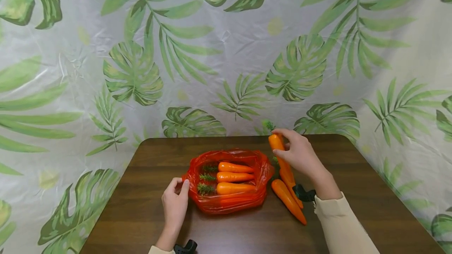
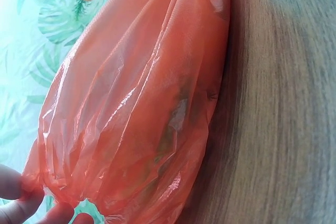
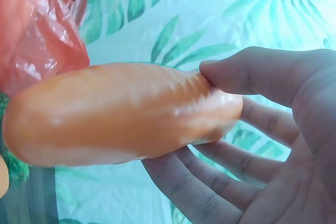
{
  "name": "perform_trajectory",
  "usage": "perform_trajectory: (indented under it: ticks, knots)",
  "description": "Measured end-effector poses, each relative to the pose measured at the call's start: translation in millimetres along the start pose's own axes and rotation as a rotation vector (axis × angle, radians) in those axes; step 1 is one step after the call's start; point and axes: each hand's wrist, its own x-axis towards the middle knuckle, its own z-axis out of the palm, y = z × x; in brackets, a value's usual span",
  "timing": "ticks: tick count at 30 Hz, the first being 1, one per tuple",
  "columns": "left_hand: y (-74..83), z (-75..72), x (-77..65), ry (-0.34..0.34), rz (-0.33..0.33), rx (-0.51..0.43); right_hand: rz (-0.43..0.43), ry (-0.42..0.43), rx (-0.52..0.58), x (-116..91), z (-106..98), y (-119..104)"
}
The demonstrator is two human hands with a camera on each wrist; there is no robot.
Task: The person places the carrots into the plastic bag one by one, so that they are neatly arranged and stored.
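A thin red plastic bag lies with its mouth open on the table, several orange carrots with green tops inside, among them one at the front. My left hand pinches the bag's left edge; the left wrist view shows its fingertips on the gathered film. Raised just right of the bag, my right hand holds a carrot between thumb and fingers, its green top pointing away. Below that hand, two more carrots lie on the table, the nearer one slanting toward me.
The dark wooden table has rounded far corners. Behind it hangs a pale sheet printed with green leaves. Each wrist wears a black strap, such as the right one.
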Motion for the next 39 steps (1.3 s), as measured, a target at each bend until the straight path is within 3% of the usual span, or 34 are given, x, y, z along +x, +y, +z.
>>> perform_trajectory:
  ticks: [39]
  knots:
    - [-2.3, -0.5, 1.5, -0.003, 0.005, 0.011, -0.115, -0.045, -0.021, 32.0, 39.1, -40.4]
